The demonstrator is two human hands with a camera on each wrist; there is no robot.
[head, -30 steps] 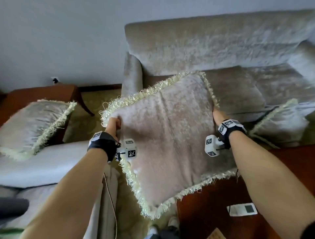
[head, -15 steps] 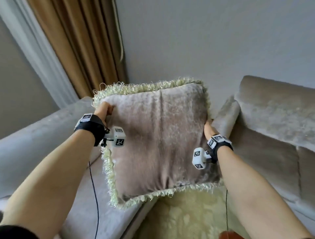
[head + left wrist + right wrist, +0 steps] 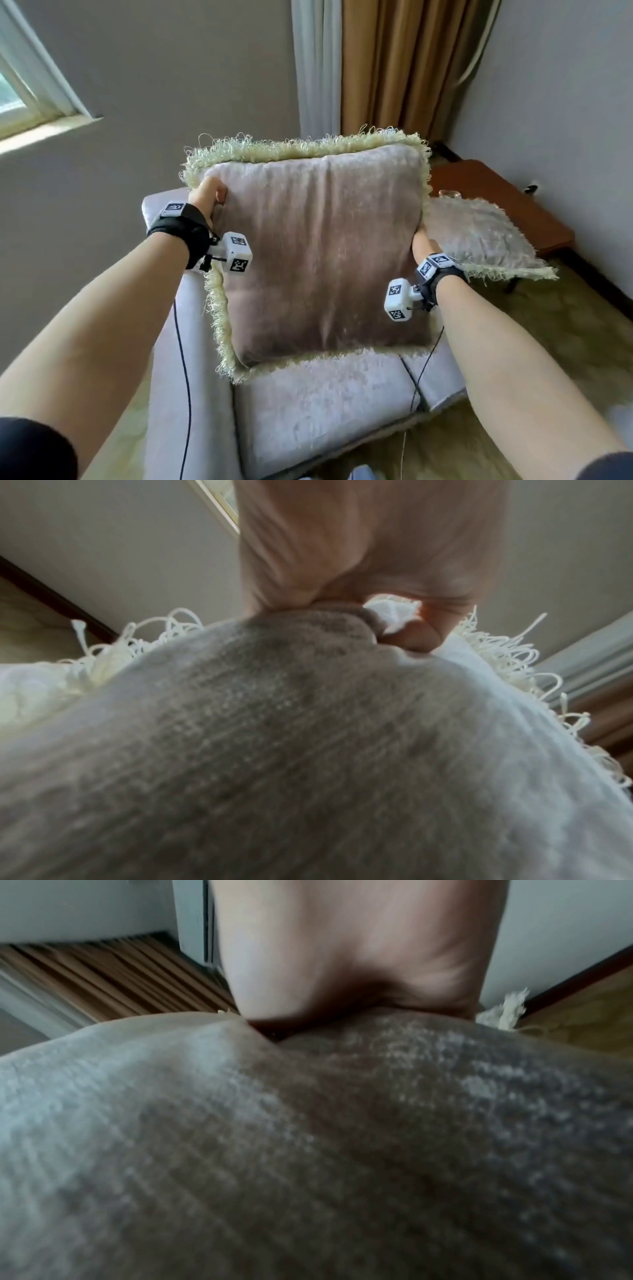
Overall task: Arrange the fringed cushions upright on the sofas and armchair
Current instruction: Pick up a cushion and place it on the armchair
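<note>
A square beige cushion with cream fringe (image 3: 322, 253) hangs upright in the air over the seat of a pale grey armchair (image 3: 315, 407). My left hand (image 3: 207, 195) grips its upper left edge; the left wrist view shows the left hand (image 3: 359, 561) with its fingers pinching the cushion (image 3: 308, 750) at the fringe. My right hand (image 3: 420, 243) grips the right edge lower down, the fingers hidden behind the cushion. In the right wrist view the right hand (image 3: 359, 961) squeezes the cushion (image 3: 308, 1150). A second fringed cushion (image 3: 479, 236) lies tilted to the right, behind the held one.
A brown wooden side table (image 3: 513, 202) stands right of the armchair, with the second cushion lying partly over it. Brown and white curtains (image 3: 394, 68) hang behind. A window (image 3: 20, 89) is at the upper left. Yellowish carpet (image 3: 582, 325) covers the floor on the right.
The view has swung left from the sofa to the armchair, and the cushion has come along in both hands. It now hangs upright over the armchair seat.
</note>
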